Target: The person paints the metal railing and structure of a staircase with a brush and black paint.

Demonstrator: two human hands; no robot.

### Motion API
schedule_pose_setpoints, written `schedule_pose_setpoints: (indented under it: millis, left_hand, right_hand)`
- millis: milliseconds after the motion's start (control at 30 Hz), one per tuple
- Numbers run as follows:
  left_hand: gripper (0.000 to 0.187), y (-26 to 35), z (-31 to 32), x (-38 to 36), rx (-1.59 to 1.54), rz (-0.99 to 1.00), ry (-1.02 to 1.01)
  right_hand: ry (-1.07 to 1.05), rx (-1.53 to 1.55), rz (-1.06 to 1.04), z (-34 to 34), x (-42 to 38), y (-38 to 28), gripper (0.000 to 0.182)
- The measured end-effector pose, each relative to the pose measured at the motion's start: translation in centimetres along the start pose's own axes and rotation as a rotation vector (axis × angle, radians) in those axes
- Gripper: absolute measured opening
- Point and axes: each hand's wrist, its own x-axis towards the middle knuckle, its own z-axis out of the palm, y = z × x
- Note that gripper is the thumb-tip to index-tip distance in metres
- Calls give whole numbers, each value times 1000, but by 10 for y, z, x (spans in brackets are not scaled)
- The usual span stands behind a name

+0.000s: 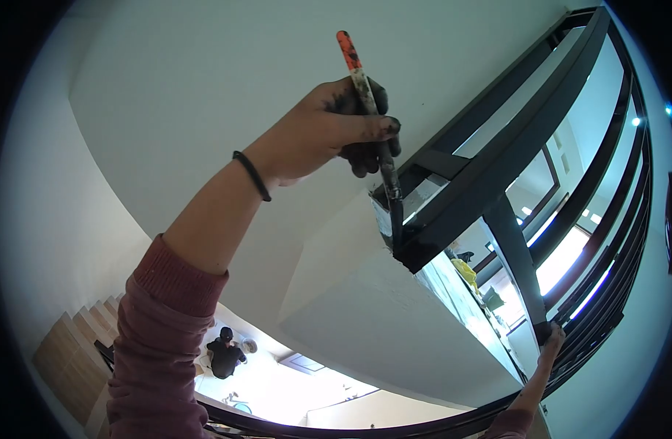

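My left hand (354, 132), its fingertips smeared with black paint, is closed around a thin paintbrush (361, 89). The brush has an orange-tipped, paint-stained handle and points downward. Its dark bristles (397, 223) touch the end of a wide black railing beam (490, 183), where it meets the white wall. Far to the lower right, my right hand (553, 335) is closed on a black railing bar (523, 260); its fingers are partly hidden. Masking material (383, 219), whitish and dark-smudged, sits at the corner beside the brush tip.
Below at the left, wooden stairs (72, 344) descend. A person in dark clothes (225, 355) crouches on the lower floor near a round bucket (249, 345). More curved black rails (614, 241) run along the right, with a bright window (563, 260) behind them. A dark rail (277, 424) crosses the bottom.
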Motion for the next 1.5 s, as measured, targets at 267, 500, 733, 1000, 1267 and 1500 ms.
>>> schedule_pose_setpoints:
  millis: [267,500,733,1000,1267,1500]
  left_hand:
    - [19,-1,1,2,-31,-3,52]
    - [18,-1,-4,9,-73,59,111]
    - [17,-15,8,7,-159,110,155]
    - [17,-14,12,4,-192,115,176]
    - [22,-4,-2,-1,-143,80,75]
    - [20,-5,7,16,-228,297,192]
  right_hand:
    - [-43,31,19,-8,14,13,37]
    - [-69,159,46,2,3,-6,34]
    - [33,17,-18,5,2,-5,34]
    - [-65,65,-2,1,5,-5,31]
    - [3,-30,-44,2,2,-5,34]
    - [-76,42,22,-2,10,-2,41]
